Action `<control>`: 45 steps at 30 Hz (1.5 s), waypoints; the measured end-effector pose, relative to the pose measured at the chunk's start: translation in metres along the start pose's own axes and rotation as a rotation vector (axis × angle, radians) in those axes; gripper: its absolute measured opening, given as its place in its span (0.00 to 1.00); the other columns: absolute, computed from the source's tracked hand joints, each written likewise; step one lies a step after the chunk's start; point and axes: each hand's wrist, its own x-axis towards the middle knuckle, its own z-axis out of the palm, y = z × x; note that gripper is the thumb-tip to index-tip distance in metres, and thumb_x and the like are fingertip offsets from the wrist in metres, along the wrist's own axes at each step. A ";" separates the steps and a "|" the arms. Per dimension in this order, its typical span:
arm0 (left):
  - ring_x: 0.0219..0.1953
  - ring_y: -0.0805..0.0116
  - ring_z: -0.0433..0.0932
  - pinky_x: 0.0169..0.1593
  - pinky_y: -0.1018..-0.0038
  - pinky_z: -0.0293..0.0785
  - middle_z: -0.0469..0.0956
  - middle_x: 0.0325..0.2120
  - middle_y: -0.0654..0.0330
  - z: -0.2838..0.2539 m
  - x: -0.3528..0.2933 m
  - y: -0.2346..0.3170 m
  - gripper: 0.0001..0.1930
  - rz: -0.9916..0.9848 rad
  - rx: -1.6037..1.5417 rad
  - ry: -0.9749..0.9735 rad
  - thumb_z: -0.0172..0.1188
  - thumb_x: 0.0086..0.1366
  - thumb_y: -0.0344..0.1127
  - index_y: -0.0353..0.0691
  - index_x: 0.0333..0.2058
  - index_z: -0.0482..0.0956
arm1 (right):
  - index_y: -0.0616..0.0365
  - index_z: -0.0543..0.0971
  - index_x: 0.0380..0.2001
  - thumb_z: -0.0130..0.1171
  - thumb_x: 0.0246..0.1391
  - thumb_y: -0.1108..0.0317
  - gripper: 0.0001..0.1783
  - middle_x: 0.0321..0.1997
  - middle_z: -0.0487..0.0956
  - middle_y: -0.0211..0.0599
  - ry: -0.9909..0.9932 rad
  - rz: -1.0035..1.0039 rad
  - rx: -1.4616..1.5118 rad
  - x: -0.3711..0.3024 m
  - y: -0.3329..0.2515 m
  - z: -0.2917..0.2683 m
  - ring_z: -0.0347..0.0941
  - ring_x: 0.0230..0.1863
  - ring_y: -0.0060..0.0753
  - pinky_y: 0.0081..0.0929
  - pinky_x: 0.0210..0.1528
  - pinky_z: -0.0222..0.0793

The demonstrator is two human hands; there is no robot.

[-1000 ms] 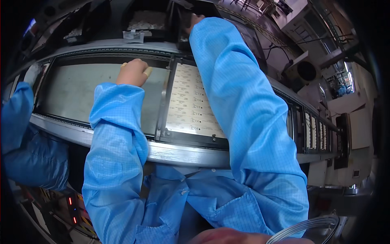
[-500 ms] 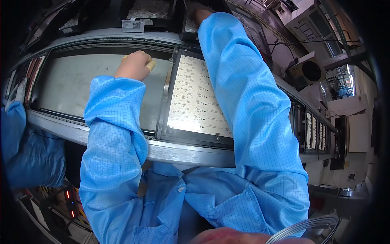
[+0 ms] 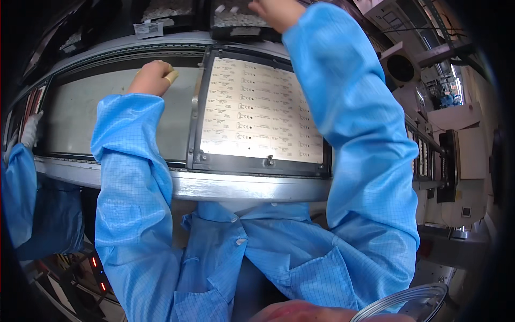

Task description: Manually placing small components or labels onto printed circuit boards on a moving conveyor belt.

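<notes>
My left hand is closed, fingers curled, above the grey-green conveyor belt; its inside is hidden, and yellow covers show on its fingertips. My right hand reaches over a black bin of small white parts. Its visible fingers are bent together at the upper edge of the picture, and what they hold cannot be made out. A few white pieces show just left of those fingertips. Between my forearms lies a panel of printed white boards in a dark frame, touched by neither hand.
More black bins with white parts stand along the far side, one with a paper label. A metal rail runs along the near edge. At the far left, a co-worker's gloved hand rests by the line.
My right hand has come up out of the bin, and white pieces now show beside it. The framed panel appears further left in the view. My left hand stays closed.
</notes>
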 end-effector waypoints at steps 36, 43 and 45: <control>0.36 0.45 0.73 0.42 0.62 0.67 0.75 0.30 0.42 -0.004 -0.101 0.079 0.24 -0.250 -0.126 -0.131 0.41 0.62 0.49 0.30 0.33 0.77 | 0.47 0.78 0.35 0.54 0.43 0.71 0.12 0.34 0.73 0.32 0.029 -0.361 0.040 -0.056 -0.035 0.066 0.67 0.43 0.36 0.33 0.43 0.65; 0.32 0.46 0.73 0.39 0.61 0.68 0.75 0.28 0.42 -0.004 -0.101 0.088 0.19 -0.102 0.032 -0.145 0.47 0.58 0.42 0.29 0.28 0.77 | 0.56 0.73 0.28 0.58 0.42 0.71 0.07 0.28 0.75 0.39 -0.050 -0.271 0.427 -0.089 0.014 -0.007 0.73 0.29 0.39 0.29 0.33 0.69; 0.32 0.48 0.73 0.39 0.62 0.68 0.75 0.26 0.45 -0.009 -0.100 0.095 0.16 -0.138 0.119 -0.169 0.51 0.55 0.41 0.31 0.28 0.78 | 0.57 0.74 0.31 0.59 0.44 0.71 0.09 0.25 0.75 0.36 0.014 -0.201 0.505 -0.126 0.033 -0.025 0.72 0.27 0.31 0.24 0.31 0.69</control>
